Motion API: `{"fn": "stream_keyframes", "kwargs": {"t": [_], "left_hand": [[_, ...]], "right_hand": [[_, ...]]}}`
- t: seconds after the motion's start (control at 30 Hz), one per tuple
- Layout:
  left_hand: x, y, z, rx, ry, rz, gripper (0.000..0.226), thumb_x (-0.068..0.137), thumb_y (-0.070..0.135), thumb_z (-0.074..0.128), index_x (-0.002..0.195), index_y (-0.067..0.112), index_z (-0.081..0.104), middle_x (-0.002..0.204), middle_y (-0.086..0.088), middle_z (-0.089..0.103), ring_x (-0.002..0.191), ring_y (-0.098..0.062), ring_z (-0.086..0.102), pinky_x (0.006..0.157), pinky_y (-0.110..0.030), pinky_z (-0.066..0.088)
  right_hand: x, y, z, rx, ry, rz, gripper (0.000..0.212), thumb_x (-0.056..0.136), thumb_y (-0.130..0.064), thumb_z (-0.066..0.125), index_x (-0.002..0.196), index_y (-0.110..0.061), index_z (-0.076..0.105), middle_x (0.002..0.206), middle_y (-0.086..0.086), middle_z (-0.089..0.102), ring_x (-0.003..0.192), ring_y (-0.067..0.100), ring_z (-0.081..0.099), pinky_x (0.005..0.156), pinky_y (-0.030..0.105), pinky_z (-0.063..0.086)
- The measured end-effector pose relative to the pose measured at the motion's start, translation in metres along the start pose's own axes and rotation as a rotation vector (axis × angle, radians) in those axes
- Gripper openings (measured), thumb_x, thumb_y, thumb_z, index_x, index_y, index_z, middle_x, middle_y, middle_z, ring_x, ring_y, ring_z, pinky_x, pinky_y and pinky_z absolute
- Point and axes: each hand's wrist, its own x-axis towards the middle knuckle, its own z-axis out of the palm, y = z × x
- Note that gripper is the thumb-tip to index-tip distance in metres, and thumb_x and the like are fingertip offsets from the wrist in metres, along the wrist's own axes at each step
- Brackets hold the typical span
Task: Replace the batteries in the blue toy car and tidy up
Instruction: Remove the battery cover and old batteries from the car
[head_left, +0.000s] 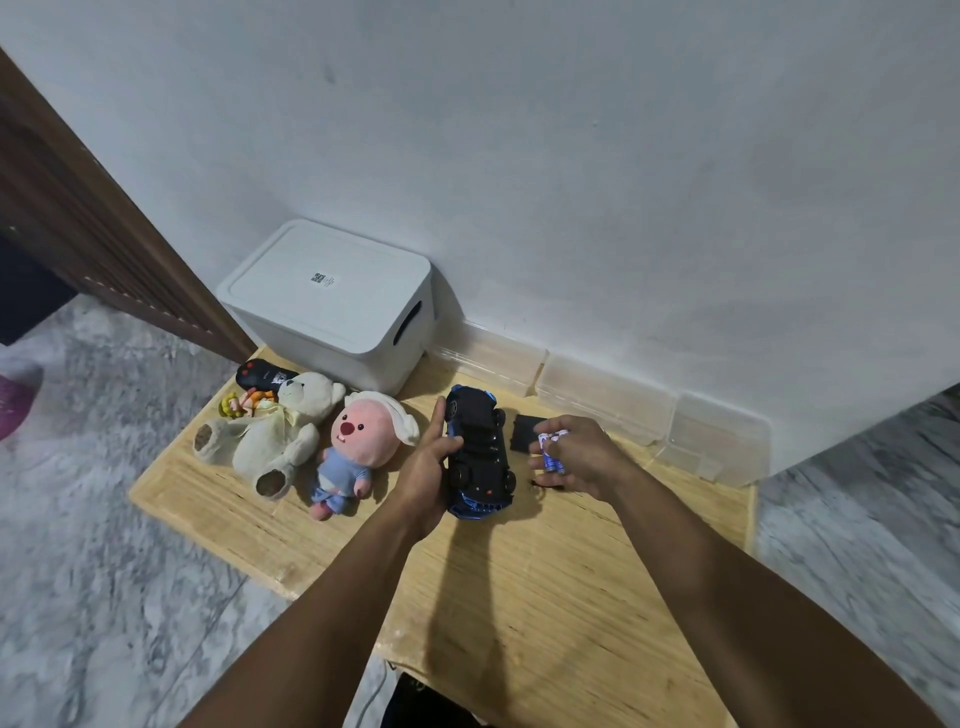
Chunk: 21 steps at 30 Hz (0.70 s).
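The blue toy car (480, 452) lies upside down on the wooden board (519, 582), its black underside facing up. My left hand (428, 467) grips the car's left side, thumb on the underside. My right hand (576, 452) hovers just right of the car and holds blue-and-white batteries (550, 453) in curled fingers. A flat black battery cover (524, 432) lies on the board between the car and my right hand, partly hidden by my fingers.
A white lidded storage box (332, 301) stands at the back against the wall. Left of the car lie a pink plush (358, 447), a cream teddy bear (270, 431), a small doll (244, 402) and a black remote (262, 376). Clear plastic containers (602, 400) line the wall.
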Motion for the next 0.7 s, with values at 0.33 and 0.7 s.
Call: {"fn": "stream_keyframes", "kwargs": {"t": [0.33,0.7], "left_hand": [[0.002,-0.0019,-0.0046,0.04,0.021,-0.017,0.067,0.095,0.005,0.041,0.146,0.049,0.031,0.145,-0.002,0.05,0.124,-0.033,0.055,0.102,-0.059,0.043],[0.0,0.0035,-0.0052,0.144,0.054,-0.001,0.066,0.099,0.006,0.042,0.149,0.047,0.026,0.138,0.003,0.056,0.117,-0.024,0.058,0.103,-0.051,0.045]], "right_hand": [[-0.0042,-0.0068,0.0074,0.004,-0.05,-0.02,0.023,0.093,0.003,0.053,0.11,-0.01,0.061,0.107,0.014,0.065,0.09,0.025,0.067,0.078,0.041,0.058],[-0.0063,-0.0073,0.0078,-0.038,-0.028,-0.026,0.023,0.093,0.001,0.053,0.111,-0.009,0.061,0.109,0.013,0.063,0.088,0.023,0.066,0.069,0.035,0.057]]}}
